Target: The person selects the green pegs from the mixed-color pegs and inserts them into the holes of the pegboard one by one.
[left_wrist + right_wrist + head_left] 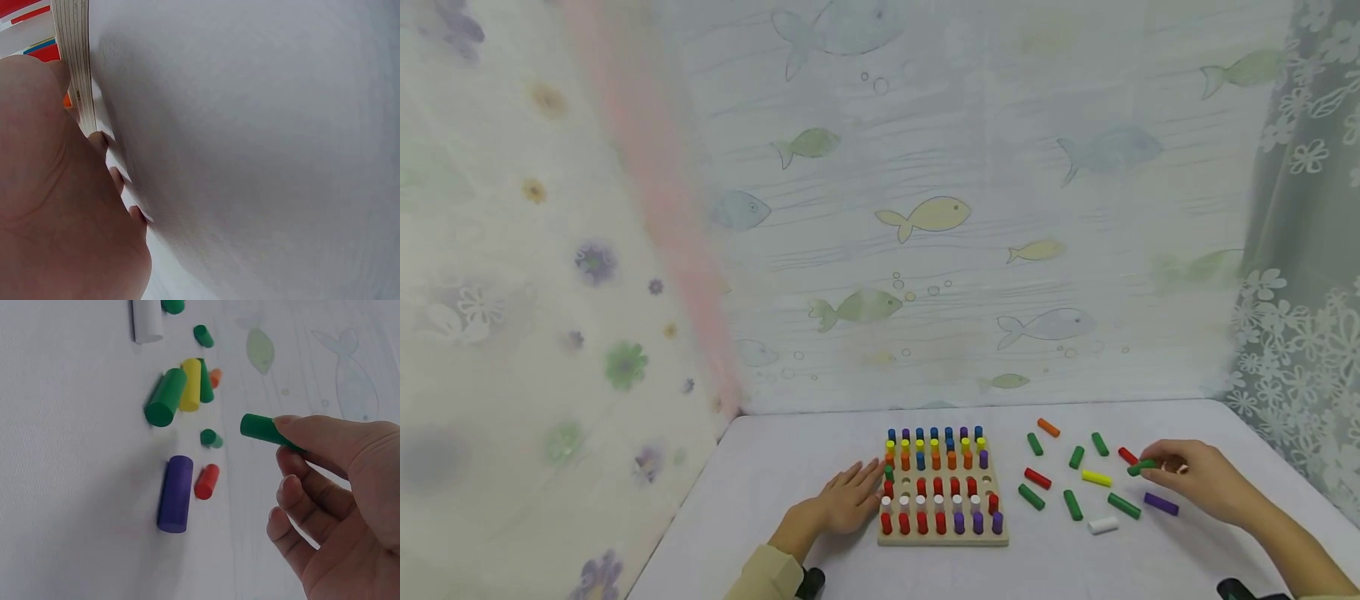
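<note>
We pinch a green peg (262,430) in our right hand (1198,479), lifted off the table; our left hand (850,500), fingers flat, steadies the pegboard (942,537).

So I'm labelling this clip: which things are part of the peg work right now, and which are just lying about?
In use:
right hand pinching a green wooden peg
left hand flat against the wooden pegboard

Lying about:
purple wooden peg
white wooden peg
yellow wooden peg
fish-print backdrop

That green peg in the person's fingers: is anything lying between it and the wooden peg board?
Yes. Loose pegs lie on the table between the green peg in the right hand and the peg board, among them a yellow peg and a red peg.
</note>
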`<state>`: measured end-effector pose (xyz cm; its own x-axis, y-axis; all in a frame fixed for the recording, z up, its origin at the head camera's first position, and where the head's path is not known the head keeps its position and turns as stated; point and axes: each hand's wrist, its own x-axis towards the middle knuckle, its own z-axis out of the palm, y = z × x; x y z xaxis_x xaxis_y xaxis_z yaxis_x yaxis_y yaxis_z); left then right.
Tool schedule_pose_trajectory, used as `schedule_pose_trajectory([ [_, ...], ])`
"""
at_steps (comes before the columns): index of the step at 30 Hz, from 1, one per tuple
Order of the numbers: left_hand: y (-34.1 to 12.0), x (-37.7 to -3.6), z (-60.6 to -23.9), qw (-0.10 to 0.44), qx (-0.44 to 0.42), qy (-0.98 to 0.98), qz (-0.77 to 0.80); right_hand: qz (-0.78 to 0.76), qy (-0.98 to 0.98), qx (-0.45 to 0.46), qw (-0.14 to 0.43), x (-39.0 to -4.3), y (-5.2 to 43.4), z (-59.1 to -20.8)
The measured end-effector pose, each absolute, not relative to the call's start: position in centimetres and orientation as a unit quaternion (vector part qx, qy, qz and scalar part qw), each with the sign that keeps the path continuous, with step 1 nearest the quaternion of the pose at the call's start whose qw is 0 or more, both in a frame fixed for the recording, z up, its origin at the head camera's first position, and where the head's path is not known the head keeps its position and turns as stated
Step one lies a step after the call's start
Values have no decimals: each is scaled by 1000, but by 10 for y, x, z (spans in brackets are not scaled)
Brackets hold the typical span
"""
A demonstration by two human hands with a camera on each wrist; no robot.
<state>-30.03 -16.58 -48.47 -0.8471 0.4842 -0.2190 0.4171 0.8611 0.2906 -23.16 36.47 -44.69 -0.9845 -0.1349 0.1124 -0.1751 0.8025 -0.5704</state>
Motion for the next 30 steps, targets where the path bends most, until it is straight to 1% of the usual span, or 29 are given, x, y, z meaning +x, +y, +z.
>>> schedule_pose_trajectory([
  [7,-166,-300,-483,142,241,952,121,304,-949,75,43,-229,353,-441],
  [16,-166,-300,-485,142,235,954,121,308,-945,90,67,-227,342,-437],
  [30,-166,-301,-487,141,234,955,117,319,-939,108,70,-226,324,-428],
])
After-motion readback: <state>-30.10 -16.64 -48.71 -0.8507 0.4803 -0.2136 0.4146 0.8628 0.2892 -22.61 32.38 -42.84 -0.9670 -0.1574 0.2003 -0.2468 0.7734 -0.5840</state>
